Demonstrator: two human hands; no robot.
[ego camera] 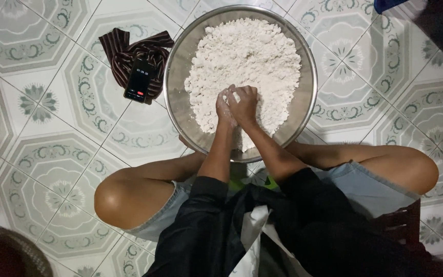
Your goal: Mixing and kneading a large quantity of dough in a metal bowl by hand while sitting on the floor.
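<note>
Well off to the left of the fingers, a dark striped cloth (129, 50) lies crumpled on the patterned tile floor (62, 133), and a black phone (139, 81) with a lit screen rests on the cloth's lower edge, just beside the rim of the bowl.

The wide metal bowl (178, 97) sits on the floor between the person's bent knees. A crumbly white flour mass (247, 51) fills most of it, heaped from the far rim down to the fingers and spreading to either side of them.

The left hand (225, 109) is sunk into the near edge of the flour. Its fingers (227, 95) are curled in narrowly, dusted white, and closed around a clump of the mix; the fingertips themselves are buried, so how tight the grip is cannot be told.

The right hand (244, 104) presses against the left, the two touching knuckle to knuckle. Its fingers (247, 92) are bent over and bunched, folded down onto the same clump of flour between both hands.

Right of the fingers the flour thins out and bare metal shows up to the rim. Beyond that rim, more tile, and at the upper right corner a dark blue object that is too cut off to identify.
</note>
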